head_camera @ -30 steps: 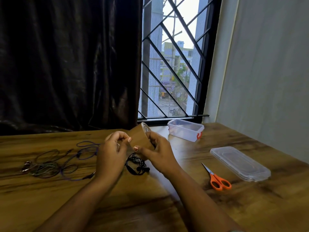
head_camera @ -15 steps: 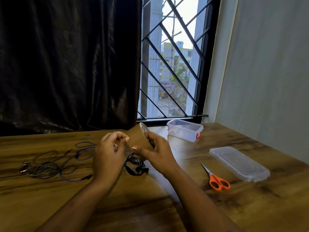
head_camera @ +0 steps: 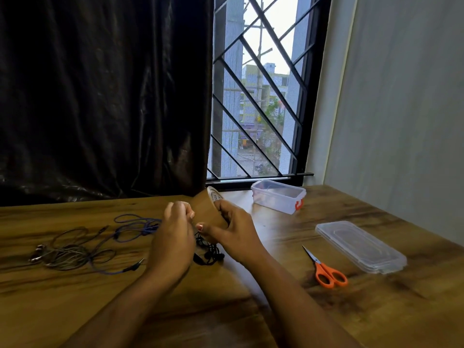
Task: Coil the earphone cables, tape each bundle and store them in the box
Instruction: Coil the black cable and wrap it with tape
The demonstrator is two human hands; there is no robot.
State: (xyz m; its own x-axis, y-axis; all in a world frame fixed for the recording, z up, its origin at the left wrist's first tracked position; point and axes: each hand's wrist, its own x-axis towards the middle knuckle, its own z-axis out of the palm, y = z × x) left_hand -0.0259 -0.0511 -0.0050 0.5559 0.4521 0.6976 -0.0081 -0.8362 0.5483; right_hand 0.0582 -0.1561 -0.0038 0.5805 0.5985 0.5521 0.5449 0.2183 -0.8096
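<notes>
My right hand (head_camera: pixel 233 234) grips the tape (head_camera: pixel 207 209); my left hand (head_camera: pixel 173 237) curls against it, pinch unclear. Earphones (head_camera: pixel 208 254) lie beneath, box (head_camera: pixel 273 204) at one o'clock.

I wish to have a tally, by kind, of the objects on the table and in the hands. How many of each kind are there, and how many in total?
Earphone cables: 3 (black, purple, grey)
Tape roll: 1
Clear box: 1
Lid: 1
Scissors: 1
Total: 7
</notes>
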